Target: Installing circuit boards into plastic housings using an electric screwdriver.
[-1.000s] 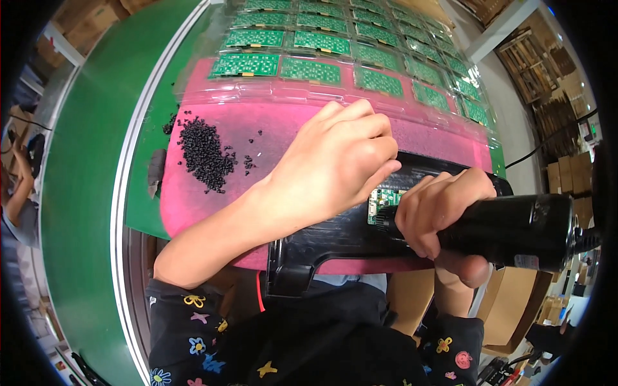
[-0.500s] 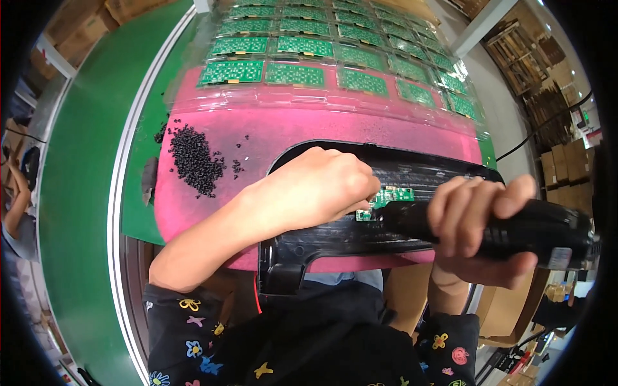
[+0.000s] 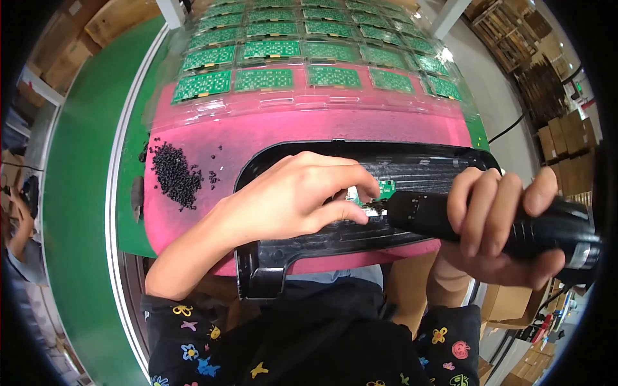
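Observation:
A long black plastic housing (image 3: 425, 168) lies open side up across the mat near me. In its middle sits a small green circuit board (image 3: 387, 188), partly covered by my fingers. My left hand (image 3: 293, 193) reaches over the housing from the left; its thumb and forefinger are apart at the board's left end, and whatever the other fingers do is hidden. Wrapped in my right hand (image 3: 499, 219) is a black electric screwdriver (image 3: 418, 213), held almost level with its tip pointing left at the board, close to my left thumb.
Small black screws (image 3: 174, 177) lie heaped on the pink mat (image 3: 257, 132) at the left, with several scattered beside them. Beyond the mat, clear plastic trays (image 3: 270, 100) hold rows of green circuit boards (image 3: 264, 80). A cardboard box (image 3: 505, 302) stands at the lower right.
My left thumb and forefinger have parted from a pinch over the board. The screwdriver in my right hand has shifted slightly right. The whole view has shifted a little.

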Demonstrator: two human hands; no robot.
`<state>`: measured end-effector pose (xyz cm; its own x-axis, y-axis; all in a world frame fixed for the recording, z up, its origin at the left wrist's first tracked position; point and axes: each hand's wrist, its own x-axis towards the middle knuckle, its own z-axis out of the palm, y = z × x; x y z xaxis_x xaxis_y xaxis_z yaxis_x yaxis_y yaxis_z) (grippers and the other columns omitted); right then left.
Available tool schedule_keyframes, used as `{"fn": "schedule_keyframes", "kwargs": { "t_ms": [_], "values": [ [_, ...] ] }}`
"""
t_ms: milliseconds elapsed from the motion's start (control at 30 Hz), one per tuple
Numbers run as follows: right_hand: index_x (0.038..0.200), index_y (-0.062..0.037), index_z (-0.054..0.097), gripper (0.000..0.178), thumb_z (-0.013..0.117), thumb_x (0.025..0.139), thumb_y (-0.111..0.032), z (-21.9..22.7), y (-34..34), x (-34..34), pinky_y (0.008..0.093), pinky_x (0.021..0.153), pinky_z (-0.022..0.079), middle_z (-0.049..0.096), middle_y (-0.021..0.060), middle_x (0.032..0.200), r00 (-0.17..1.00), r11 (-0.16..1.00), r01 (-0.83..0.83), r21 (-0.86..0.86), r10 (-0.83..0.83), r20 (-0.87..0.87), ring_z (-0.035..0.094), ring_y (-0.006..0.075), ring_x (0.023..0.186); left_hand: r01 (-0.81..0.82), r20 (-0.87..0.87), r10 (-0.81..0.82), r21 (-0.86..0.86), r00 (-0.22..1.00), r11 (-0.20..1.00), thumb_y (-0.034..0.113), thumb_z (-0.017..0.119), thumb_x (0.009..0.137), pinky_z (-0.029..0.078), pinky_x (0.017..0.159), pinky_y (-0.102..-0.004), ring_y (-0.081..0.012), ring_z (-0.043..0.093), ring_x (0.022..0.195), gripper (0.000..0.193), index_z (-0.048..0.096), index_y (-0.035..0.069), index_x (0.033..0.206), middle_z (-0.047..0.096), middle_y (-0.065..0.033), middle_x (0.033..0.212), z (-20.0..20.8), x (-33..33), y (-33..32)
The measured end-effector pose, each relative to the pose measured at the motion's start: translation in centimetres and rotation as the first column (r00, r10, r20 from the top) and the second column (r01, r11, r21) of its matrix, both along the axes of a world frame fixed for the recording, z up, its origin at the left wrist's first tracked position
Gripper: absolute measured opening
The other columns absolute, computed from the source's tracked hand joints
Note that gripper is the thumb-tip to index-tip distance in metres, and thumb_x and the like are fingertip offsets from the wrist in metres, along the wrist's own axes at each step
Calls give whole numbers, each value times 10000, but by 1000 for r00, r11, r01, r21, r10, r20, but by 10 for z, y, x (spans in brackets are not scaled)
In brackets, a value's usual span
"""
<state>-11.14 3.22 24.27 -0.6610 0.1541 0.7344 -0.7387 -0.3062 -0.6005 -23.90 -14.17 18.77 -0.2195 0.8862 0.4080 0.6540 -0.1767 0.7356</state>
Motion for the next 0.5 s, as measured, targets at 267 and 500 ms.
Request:
{"fn": "schedule_keyframes", "kwargs": {
  "t_ms": [267, 500],
  "values": [
    [1012, -58, 424, 454, 560, 901, -477, -31, 24, 0, 250, 455, 345, 426, -3, 564, 900, 951, 242, 195, -295, 320, 377, 95, 411, -160, -242, 88, -296, 966, 942, 217, 792, 703, 526, 780, -394, -322, 618, 986, 646, 484, 52, 1246, 597, -105, 1112, -9, 1, -4],
    [1007, -46, 449, 423, 616, 884, -415, -38, 31, -5, 255, 411, 342, 451, 7, 587, 913, 972, 191, 136, -226, 338, 409, 108, 425, -155, -211, 72, -409, 975, 899, 223, 799, 692, 526, 823, -412, -336, 609, 1041, 721, 445, 55, 1297, 593, -136, 1153, 1, 2, 0]
  ]
}}
